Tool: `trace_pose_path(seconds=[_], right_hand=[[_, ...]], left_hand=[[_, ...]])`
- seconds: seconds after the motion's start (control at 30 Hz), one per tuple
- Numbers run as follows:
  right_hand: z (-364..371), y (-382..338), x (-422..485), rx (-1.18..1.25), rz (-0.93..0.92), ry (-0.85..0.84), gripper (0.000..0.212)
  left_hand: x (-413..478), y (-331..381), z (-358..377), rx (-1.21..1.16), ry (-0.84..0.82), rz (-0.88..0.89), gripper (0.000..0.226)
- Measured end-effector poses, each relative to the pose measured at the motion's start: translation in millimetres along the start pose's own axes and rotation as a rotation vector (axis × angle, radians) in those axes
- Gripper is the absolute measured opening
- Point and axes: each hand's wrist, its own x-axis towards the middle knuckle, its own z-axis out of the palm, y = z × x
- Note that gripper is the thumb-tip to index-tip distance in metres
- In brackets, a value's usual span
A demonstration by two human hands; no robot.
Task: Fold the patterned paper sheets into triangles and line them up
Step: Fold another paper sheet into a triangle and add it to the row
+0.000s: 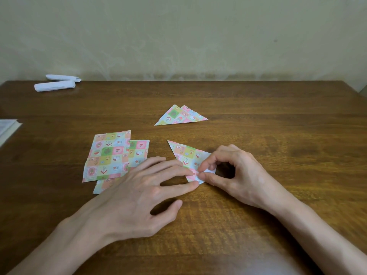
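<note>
A patterned paper sheet folded into a triangle point(185, 154) lies on the wooden table point(278, 135) near the middle. My left hand point(143, 193) presses straight fingers on its near corner. My right hand point(232, 171) pinches that same corner between thumb and forefinger. Two finished patterned triangles point(178, 116) lie overlapped further back. A small stack of flat patterned sheets point(111, 155) lies to the left, partly under my left hand.
Two white folded paper rolls point(57, 84) lie at the table's back left. The corner of a book or paper pad point(8, 129) shows at the left edge. A pale wall stands behind the table.
</note>
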Motion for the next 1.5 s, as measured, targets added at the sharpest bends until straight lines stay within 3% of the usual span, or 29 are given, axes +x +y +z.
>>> trace_pose_path(seconds=[1.3,1.5], right_hand=[[3,-9,0,-0.001,0.069,0.017,0.007],[5,-11,0,-0.076,0.032,0.014,0.032]], left_hand=[[0,8,-5,0.036,-0.025,-0.03,0.043],[2,12,-6,0.07,-0.037,-0.042,0.041]])
